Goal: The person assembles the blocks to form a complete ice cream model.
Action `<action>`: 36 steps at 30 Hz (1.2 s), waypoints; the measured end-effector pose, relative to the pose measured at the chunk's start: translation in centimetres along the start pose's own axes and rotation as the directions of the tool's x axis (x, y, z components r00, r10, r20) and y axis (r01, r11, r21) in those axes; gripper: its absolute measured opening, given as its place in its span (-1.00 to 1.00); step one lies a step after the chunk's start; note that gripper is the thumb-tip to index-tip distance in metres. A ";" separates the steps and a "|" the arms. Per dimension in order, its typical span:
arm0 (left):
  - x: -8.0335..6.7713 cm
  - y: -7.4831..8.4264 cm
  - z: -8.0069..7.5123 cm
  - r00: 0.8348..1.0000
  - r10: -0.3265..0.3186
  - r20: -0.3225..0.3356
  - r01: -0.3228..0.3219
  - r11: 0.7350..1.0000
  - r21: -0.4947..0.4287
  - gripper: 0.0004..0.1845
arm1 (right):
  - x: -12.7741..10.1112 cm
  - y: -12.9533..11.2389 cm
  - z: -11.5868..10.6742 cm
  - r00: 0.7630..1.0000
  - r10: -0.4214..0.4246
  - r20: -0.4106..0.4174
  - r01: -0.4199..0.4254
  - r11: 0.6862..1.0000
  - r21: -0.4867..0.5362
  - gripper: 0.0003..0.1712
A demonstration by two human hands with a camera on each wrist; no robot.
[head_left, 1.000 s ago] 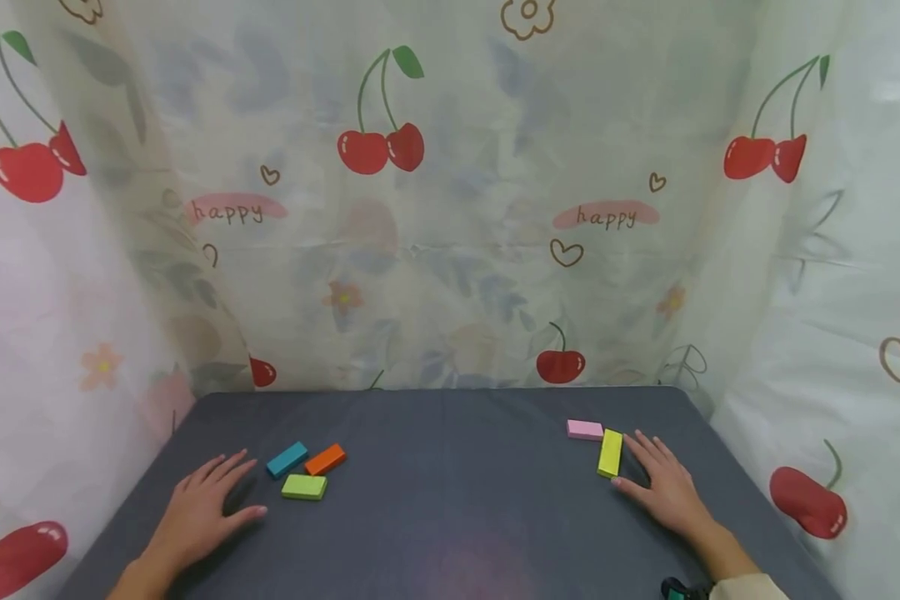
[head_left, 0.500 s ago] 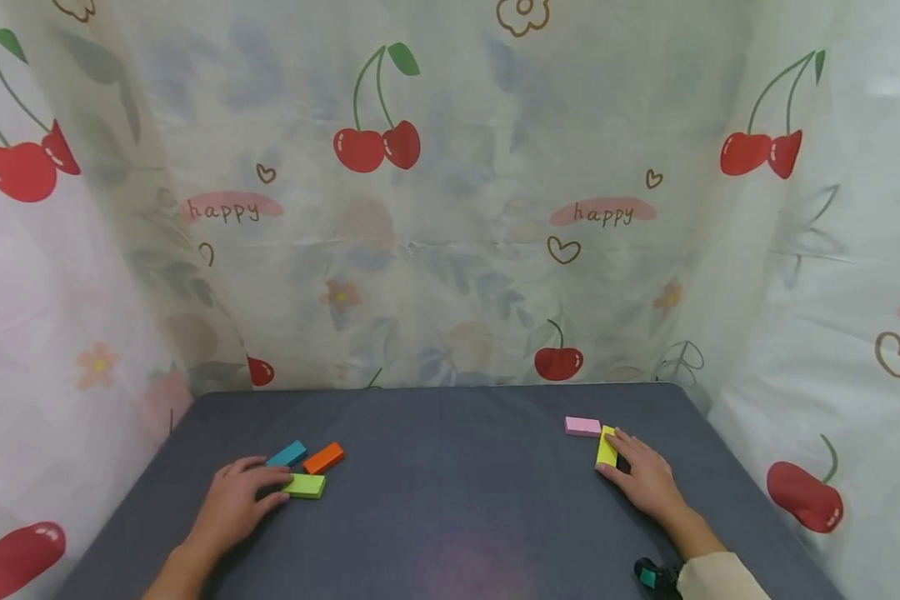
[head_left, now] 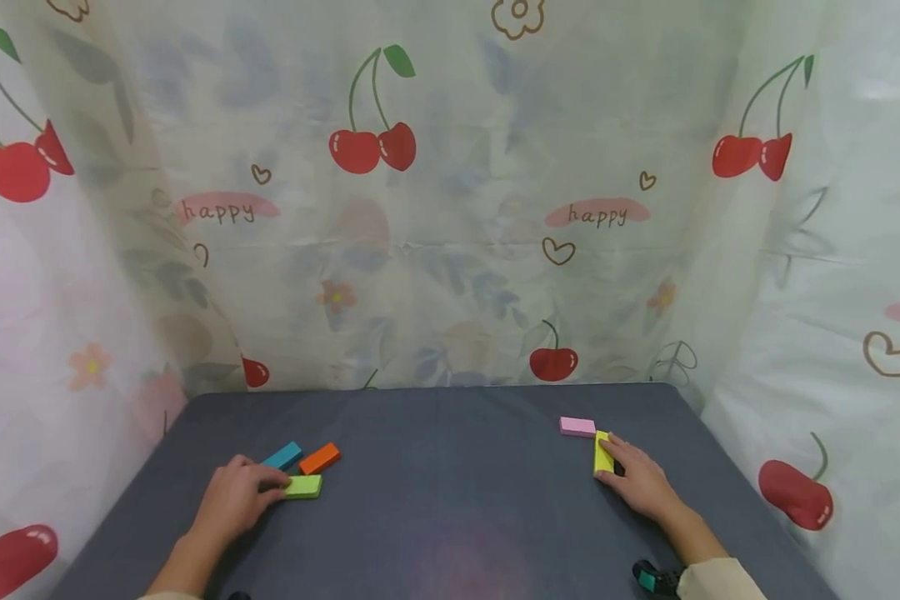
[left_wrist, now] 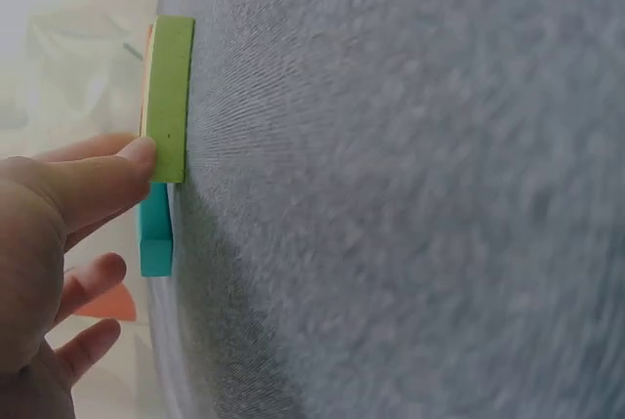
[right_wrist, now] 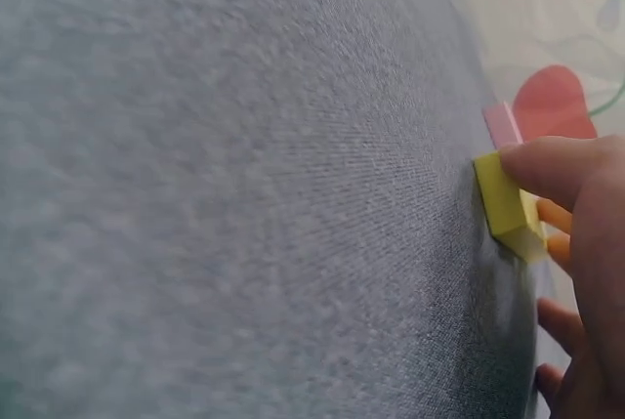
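Observation:
My left hand (head_left: 234, 498) pinches the left end of a lime green block (head_left: 304, 487), thumb on the near side in the left wrist view. Just behind that block lie a blue block (head_left: 283, 455) and an orange block (head_left: 320, 458). On the right of the table, my right hand (head_left: 642, 481) holds a yellow block (head_left: 603, 455) between thumb and fingers. The thumb covers part of the yellow block's face in the right wrist view. A pink block (head_left: 577, 427) lies at the yellow block's far left corner.
A dark grey cloth covers the table (head_left: 450, 492). Pale curtains (head_left: 450, 192) printed with cherries and flowers hang behind it and on both sides. A black strap with a teal piece (head_left: 648, 578) shows by the right sleeve (head_left: 720, 580).
My left hand has moved right from beside the blocks and closed its fingers on the lime green block. My right hand has moved slightly left and taken hold of the yellow block.

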State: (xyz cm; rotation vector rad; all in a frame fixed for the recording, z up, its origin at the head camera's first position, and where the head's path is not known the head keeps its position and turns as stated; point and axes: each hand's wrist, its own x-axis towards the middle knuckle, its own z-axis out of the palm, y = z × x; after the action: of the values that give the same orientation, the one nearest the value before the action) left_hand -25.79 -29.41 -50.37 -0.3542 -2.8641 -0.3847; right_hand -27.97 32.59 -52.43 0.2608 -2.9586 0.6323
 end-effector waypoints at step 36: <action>3.1 8.9 4.4 0.999 -0.031 -0.021 0.029 0.995 -0.099 -0.80 | -3.2 -5.8 2.1 0.981 -0.190 0.048 0.184 0.976 0.114 -0.37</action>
State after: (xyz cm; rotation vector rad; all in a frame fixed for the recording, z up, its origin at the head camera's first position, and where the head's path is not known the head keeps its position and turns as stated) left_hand -27.24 -19.17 -51.64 -0.3221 -2.8375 -0.5342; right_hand -23.88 26.96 -52.46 0.5693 -2.9100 0.7743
